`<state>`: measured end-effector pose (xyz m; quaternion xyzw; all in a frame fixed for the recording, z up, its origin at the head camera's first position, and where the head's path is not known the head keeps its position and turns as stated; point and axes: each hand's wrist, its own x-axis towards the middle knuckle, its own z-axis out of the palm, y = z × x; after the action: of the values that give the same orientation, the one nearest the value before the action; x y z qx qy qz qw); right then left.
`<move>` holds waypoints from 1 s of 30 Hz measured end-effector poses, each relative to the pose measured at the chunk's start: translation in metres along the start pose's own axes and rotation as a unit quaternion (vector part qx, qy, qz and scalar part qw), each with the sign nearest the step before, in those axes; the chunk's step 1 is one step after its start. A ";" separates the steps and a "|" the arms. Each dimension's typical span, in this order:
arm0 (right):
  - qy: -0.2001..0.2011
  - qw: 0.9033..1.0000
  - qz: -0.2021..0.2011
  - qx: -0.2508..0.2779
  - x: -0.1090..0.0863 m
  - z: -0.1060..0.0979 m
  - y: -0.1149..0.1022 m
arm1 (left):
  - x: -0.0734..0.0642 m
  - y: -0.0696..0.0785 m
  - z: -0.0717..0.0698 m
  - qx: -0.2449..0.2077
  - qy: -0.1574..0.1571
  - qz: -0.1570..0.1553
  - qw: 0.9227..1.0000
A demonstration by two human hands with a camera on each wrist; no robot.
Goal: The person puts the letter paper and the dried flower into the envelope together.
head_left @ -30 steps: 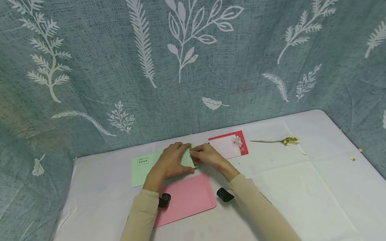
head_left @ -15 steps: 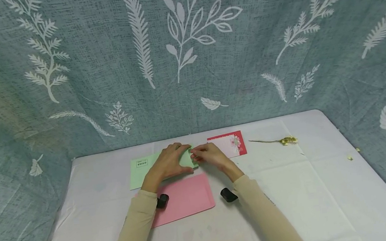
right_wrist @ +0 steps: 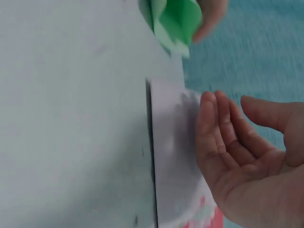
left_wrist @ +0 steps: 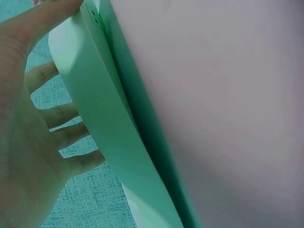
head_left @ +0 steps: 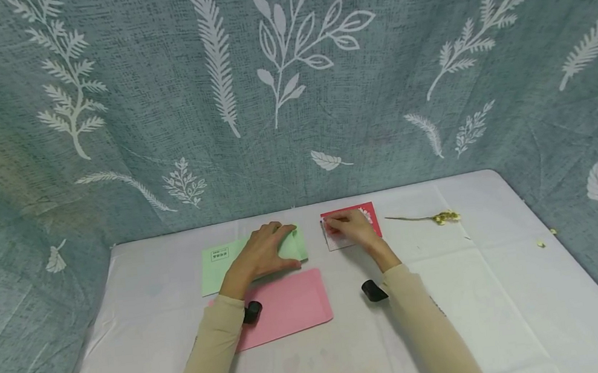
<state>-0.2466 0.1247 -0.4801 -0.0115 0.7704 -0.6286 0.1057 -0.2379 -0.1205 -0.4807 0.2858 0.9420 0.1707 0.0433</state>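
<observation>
With thumb and fingers spread across it, my left hand (head_left: 262,254) grips the pale green envelope (head_left: 217,271) by its opposite long edges, near its right end. In the right wrist view the end of this green envelope (right_wrist: 178,21) gapes like a mouth. The left wrist view shows the green paper (left_wrist: 95,90) bowed up between thumb and fingers. My right hand (head_left: 355,229) is over the red-edged floral card (head_left: 368,211), which lies to the envelope's right. Its fingers (right_wrist: 206,118) are loosely bent at the card's edge, the thumb apart from them, nothing held between.
A pink envelope (head_left: 295,308) lies nearer the body, partly under the left forearm. Right of the card is a dried flower stem (head_left: 446,217), with small yellow bits (head_left: 541,244) farther right. A patterned teal curtain (head_left: 286,169) hangs behind the white table (head_left: 487,312).
My right hand has left the green envelope's end and moved right onto the floral card. My left hand keeps its hold in the same place.
</observation>
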 end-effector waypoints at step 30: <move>0.104 0.986 0.097 -0.082 -0.009 -0.080 0.028 | -0.005 0.000 0.002 0.010 -0.003 -0.003 1.000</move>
<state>-0.2486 0.2089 -0.4905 0.1206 0.8235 -0.5479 0.0841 -0.2335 -0.1220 -0.4827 0.2839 0.9444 0.1599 0.0439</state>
